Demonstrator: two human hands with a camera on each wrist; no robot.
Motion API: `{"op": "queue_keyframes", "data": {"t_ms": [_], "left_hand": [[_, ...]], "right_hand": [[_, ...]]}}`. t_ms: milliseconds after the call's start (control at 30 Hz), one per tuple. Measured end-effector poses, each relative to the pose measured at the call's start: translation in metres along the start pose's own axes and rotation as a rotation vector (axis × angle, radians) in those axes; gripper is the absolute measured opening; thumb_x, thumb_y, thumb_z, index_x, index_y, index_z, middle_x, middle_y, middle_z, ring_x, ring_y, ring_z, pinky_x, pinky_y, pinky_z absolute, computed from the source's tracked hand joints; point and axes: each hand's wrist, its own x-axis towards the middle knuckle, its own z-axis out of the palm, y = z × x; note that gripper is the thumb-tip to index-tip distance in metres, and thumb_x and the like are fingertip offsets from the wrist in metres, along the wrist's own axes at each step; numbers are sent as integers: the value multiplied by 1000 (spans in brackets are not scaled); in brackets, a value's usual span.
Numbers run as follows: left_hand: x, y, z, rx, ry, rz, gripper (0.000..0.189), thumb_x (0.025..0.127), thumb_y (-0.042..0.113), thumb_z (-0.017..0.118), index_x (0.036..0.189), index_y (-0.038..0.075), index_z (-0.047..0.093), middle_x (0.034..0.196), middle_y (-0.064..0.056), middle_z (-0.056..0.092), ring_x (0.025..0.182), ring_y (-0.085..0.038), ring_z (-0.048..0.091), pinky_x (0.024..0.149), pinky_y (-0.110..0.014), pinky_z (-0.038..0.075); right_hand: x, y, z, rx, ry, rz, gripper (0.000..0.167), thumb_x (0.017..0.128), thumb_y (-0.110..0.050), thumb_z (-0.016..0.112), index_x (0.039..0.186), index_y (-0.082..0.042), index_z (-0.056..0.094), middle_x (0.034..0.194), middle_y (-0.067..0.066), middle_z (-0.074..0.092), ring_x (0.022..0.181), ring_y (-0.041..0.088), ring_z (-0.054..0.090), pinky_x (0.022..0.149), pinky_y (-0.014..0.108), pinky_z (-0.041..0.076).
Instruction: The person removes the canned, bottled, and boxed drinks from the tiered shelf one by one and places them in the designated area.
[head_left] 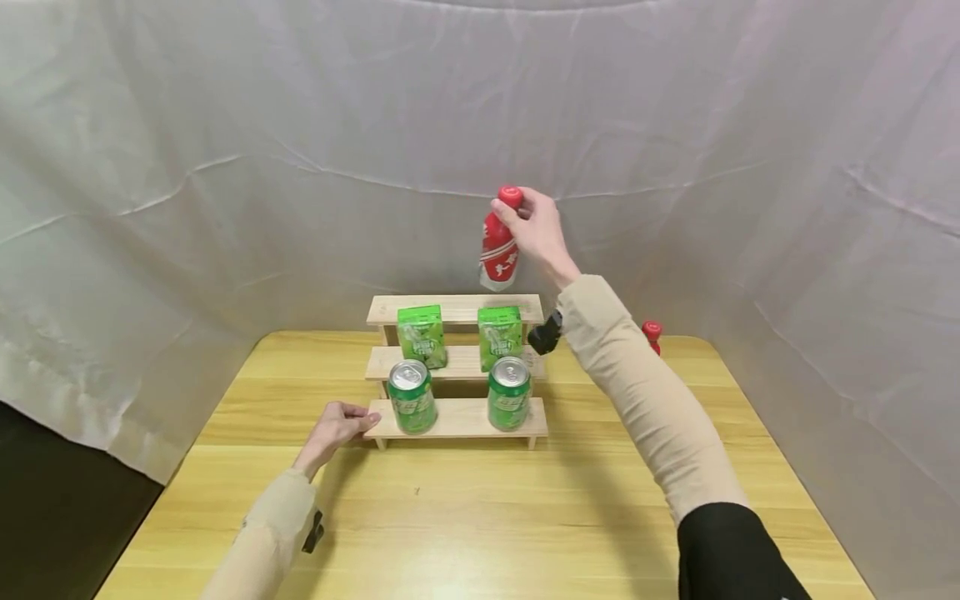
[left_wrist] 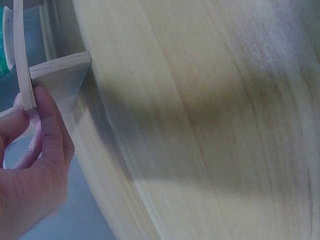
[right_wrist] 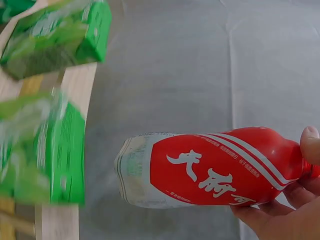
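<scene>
My right hand [head_left: 542, 232] grips a red-labelled plastic bottle [head_left: 498, 254] by its neck, just under the red cap. The bottle hangs nearly upright over the top step of a three-step wooden shelf [head_left: 461, 421]; in the right wrist view, white characters show on its label [right_wrist: 210, 172]. At the lowest step's left end, my left hand [head_left: 337, 427] pinches the board's edge [left_wrist: 25, 75] between thumb and fingers. Two green drink cartons, a left one [head_left: 422, 336] and a right one [head_left: 500, 337], stand on the middle step. Green cans, left [head_left: 412, 400] and right [head_left: 509, 398], stand on the lowest.
Behind my right forearm, another red-capped bottle [head_left: 652, 331] stands on the table, mostly hidden. The wooden table [head_left: 450, 525] extends in front of the shelf and to both sides. Grey cloth [head_left: 337, 167] hangs behind and around it.
</scene>
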Motion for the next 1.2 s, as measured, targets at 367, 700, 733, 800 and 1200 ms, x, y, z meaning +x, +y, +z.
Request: {"op": "queue_keyframes", "data": {"t_ms": [367, 700, 733, 800, 1200], "left_hand": [[-2, -2, -4, 3, -1, 9, 44, 96, 14, 68, 121, -21, 57, 106, -29, 69, 80, -12, 66, 80, -33, 64], [-4, -2, -5, -11, -10, 20, 43, 96, 12, 67, 120, -22, 56, 102, -26, 70, 78, -11, 65, 76, -28, 63], [-4, -2, -5, -11, -10, 21, 43, 96, 12, 67, 120, -22, 56, 102, -26, 70, 78, -11, 65, 76, -28, 63], [-4, -2, -4, -12, -11, 23, 43, 96, 12, 67, 120, -22, 55, 102, -27, 70, 78, -10, 64, 77, -29, 63], [-2, -2, -3, -21, -3, 5, 39, 95, 10, 68, 117, -21, 58, 95, -20, 72, 75, -10, 65, 78, -32, 64]], "right_hand": [[-19, 32, -59, -98, 94, 32, 40, 100, -24, 63, 132, 0, 60, 127, 23, 66, 105, 20, 64, 93, 29, 55], [-43, 78, -85, -133, 104, 115, 43, 101, -25, 62, 133, 2, 58, 128, 25, 66, 93, 7, 60, 89, 22, 51], [-45, 83, -86, -123, 104, 129, 43, 101, -25, 62, 134, 2, 58, 129, 25, 65, 92, 5, 59, 87, 20, 51], [-50, 95, -87, -107, 107, 158, 43, 100, -25, 63, 134, 2, 58, 129, 26, 65, 90, 2, 58, 84, 16, 50], [-78, 163, -83, -118, 86, 290, 48, 100, -26, 63, 140, -1, 55, 137, 25, 61, 114, 25, 61, 96, 24, 51]]}}
